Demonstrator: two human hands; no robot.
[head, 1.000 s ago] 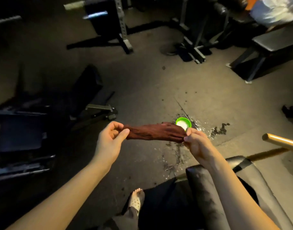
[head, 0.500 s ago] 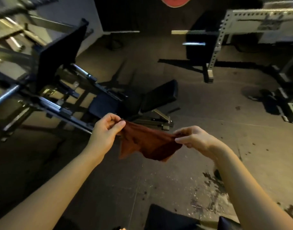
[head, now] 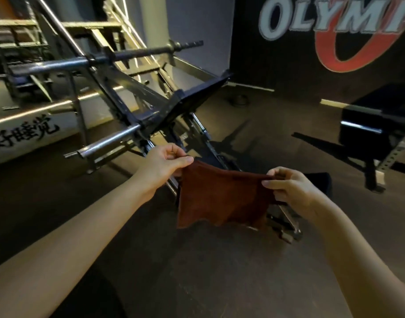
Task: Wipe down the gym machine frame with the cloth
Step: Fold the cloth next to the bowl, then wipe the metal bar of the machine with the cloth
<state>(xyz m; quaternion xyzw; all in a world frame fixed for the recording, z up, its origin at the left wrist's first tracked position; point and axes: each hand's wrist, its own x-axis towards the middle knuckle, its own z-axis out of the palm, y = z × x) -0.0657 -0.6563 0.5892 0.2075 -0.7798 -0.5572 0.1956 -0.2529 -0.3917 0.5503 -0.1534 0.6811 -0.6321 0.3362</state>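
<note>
1. Two hands on one rust-brown cloth. The left hand pinches the top left corner between thumb and curled fingers, and the right hand pinches the top right corner the same way.
2. The cloth hangs spread out in the air between them, with the top edge pulled fairly straight and the bottom edge loose and wavy.
3. The gym machine frame sits behind and to the left of the cloth (all slanted rails). It has a dark tilted plate in the middle and a silver peg sticking out at the lower left.
4. The left hand is right in front of the lower rails, but I can't tell if anything is touching the metal.
5. Off to the right is a black bench, well apart from the cloth. Behind it there's a dark wall with a big "OLYMP" logo. The floor is dark.
</note>
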